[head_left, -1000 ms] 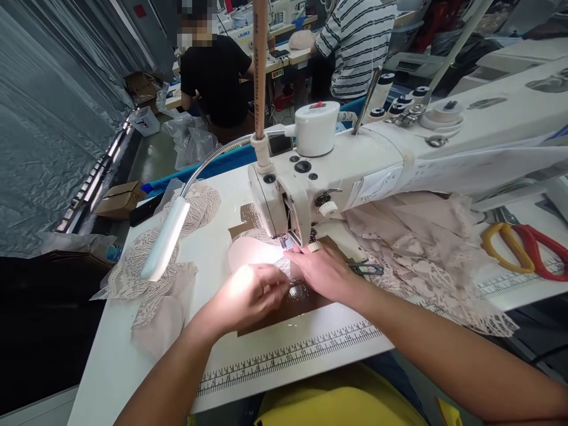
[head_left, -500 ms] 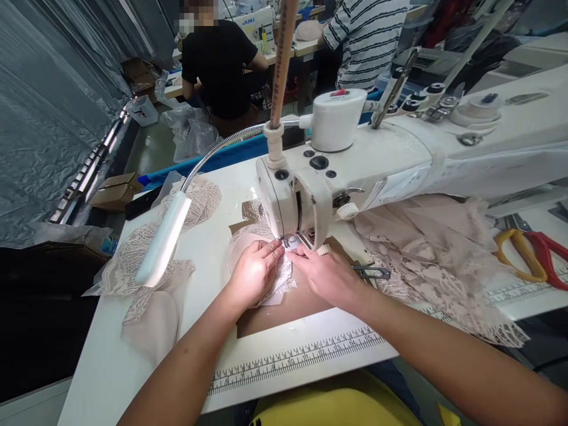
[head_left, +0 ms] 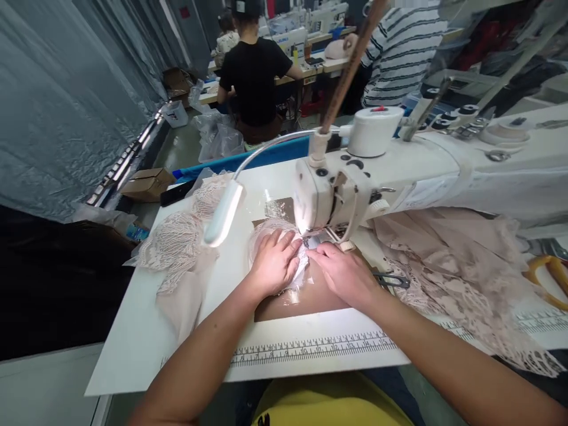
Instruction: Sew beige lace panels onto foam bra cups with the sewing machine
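Our left hand (head_left: 275,266) lies open with its fingers spread, pressing down on a pale lace piece (head_left: 303,260) rather than gripping it. Our right hand (head_left: 348,275) has its fingers partly bent, fingertips at the lace edge just beside the presser foot; we cannot tell whether they pinch it. The lace lies on a brown sheet (head_left: 319,296) under the sewing machine head (head_left: 308,192), set back from the measuring scale (head_left: 310,352) along the tabletop's (head_left: 124,361) near edge.

To guide this piece well, we should keep the left palm light and flat, so the curved part turns without puckering. Our right fingertips should steer the edge without pulling, as stretched lace would likely ripple, and both hands should keep clear of the needle. The lamp (head_left: 224,213) usefully lights the lace, so we should avoid shading the edge.

More lace pieces (head_left: 171,242) lie towards the tabletop's left edge, and loose lace fabric (head_left: 444,260) spreads on the right; we should keep its folds from dragging into the work
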Demonstrator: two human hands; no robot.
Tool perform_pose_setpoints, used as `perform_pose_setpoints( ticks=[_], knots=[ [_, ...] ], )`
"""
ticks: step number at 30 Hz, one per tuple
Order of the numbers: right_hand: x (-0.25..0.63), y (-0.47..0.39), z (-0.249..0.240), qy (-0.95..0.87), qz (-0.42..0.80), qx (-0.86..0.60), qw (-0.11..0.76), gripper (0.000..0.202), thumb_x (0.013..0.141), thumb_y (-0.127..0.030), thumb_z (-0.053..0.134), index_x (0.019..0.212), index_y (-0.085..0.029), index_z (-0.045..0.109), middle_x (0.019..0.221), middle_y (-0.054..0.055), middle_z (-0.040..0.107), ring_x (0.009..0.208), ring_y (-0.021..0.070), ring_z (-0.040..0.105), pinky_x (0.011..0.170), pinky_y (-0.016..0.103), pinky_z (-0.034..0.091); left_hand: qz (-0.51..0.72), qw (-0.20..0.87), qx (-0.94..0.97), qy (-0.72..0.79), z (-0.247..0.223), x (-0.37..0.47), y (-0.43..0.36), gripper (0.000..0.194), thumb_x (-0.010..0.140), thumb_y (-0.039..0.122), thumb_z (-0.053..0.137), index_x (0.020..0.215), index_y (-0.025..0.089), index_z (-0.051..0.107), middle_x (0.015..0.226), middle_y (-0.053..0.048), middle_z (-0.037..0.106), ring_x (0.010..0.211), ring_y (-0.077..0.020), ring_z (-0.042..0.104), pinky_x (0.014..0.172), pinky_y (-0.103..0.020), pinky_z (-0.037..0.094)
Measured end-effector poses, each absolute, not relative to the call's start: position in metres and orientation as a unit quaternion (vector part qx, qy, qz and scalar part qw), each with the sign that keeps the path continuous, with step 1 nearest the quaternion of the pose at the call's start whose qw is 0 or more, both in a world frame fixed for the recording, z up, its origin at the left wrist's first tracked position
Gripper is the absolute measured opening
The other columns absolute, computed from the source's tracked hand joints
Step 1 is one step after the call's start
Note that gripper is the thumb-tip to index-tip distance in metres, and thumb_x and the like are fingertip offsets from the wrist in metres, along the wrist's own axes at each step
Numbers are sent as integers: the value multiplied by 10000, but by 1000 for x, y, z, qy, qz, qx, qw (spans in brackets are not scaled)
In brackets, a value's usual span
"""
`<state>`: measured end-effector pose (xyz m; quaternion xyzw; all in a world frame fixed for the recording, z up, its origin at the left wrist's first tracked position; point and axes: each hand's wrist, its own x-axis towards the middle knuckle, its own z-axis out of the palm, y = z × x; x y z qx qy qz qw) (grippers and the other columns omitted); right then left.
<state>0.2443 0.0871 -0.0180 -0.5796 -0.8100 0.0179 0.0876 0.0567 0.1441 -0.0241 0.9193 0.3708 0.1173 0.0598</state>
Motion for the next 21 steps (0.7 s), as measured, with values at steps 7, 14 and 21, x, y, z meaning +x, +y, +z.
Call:
perform_pose_setpoints(
  ticks=[7,14,21],
  knots=[
    [250,88,-33,-816,-2,-562,133,407,889,-125,349,1156,-173,652,1011,89,644,815,213,578,697,325,429,73,82,881,459,10,35,113,448,868,378,499,1281,202,490,1357,-144,494,1251,-373,407,958,-607,364],
    [256,86,-36,-828,7,-537,162,401,905,-193,331,1099,-154,679,971,102,642,800,228,589,684,350,481,57,91,808,579,29,-92,33,853,758,447,658,1468,263,224,1553,-117,196,1425,-350,150,1108,-600,197],
    [254,79,-21,-836,49,-509,200,383,901,-304,394,1186,-200,629,1153,105,627,952,262,632,769,395,528,322,186,656,656,2,-162,-2,382,882,436,491,1110,172,646,1216,-108,622,1194,-264,532,1030,-423,416]
  ],
)
